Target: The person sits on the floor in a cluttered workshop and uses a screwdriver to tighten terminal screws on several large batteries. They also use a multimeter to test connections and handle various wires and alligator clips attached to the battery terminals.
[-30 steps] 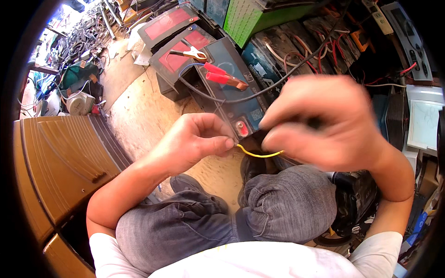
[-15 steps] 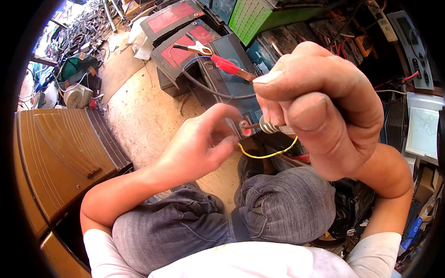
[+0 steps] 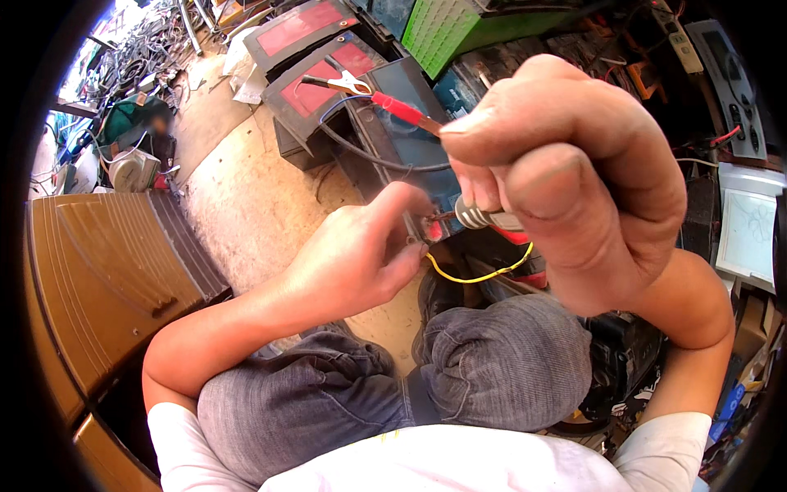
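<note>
My right hand (image 3: 574, 180) is large in front of the camera, its fingers curled tightly around a tool with a ribbed grey collar (image 3: 471, 215). A thin dark tip on the tool points left at a battery terminal (image 3: 434, 230) with red around it. My left hand (image 3: 348, 254) is at that terminal, thumb and forefinger bent toward each other; what lies between them is hidden. A yellow wire (image 3: 471, 280) loops right from beside the left thumb. A red-sleeved copper clip (image 3: 399, 109) appears at the right hand's fingertips; I cannot tell whether they touch.
Dark batteries with red labels (image 3: 307, 86) stand ahead, a white-handled clip (image 3: 348, 83) on one. Beyond is a green crate (image 3: 443, 37). A brown ribbed panel (image 3: 123, 262) is at the left, tangled cables (image 3: 147, 53) at the far left. A power strip (image 3: 730, 90) lies at the right.
The view has shifted slightly. The tool in my right hand has moved a little up and left against the terminal. My left fingers have shifted slightly right and stay at the terminal.
</note>
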Demonstrator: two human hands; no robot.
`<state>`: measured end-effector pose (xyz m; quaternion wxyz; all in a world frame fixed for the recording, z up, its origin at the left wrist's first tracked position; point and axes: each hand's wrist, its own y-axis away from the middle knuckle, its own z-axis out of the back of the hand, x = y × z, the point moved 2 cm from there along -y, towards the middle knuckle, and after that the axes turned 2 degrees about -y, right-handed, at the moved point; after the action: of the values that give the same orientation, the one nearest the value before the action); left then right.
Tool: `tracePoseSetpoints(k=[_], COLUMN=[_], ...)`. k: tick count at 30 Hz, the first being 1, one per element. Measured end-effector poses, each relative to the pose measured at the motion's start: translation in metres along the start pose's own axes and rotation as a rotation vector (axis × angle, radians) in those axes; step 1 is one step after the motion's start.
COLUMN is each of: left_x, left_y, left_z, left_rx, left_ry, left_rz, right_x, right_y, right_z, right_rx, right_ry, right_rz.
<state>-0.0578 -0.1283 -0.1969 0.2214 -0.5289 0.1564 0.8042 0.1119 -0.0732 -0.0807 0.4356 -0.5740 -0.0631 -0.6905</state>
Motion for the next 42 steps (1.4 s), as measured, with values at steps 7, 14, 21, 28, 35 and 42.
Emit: tracePoseSetpoints(k=[7,14,21,28,35,42], left_x=[-0.005,-0.017,-0.014,-0.016,-0.028,-0.012], left_y=[-0.005,-0.011,-0.011,-0.015,-0.015,-0.018], left_z=[0.006,0.011,0.013,0.017,0.024,0.021], left_rx=[0.022,-0.075,-0.157,-0.182,-0.083,-0.096], left_ry=[0.042,-0.016,-0.183,-0.134,-0.064,-0.051], left_rz=[0.053,-0.177,-0.360,-0.324,-0.250,-0.204], right_x=[0.001,0.012,0.021,0.034,0.035,0.033], right_y=[-0.005,0.019,-0.002,0.001,-0.011,-0.022], right_z=[-0.020,-0.042,-0.020,0.002,-0.002,0.004], right_rx=[0.073,0.184,0.082,0.256,0.405,0.474], right_ry=[-0.159,-0.140,0.328,0.672,0.802,0.849], right_rz=[0.167,0.288,0.155,-0.058,-0.096,-0.132])
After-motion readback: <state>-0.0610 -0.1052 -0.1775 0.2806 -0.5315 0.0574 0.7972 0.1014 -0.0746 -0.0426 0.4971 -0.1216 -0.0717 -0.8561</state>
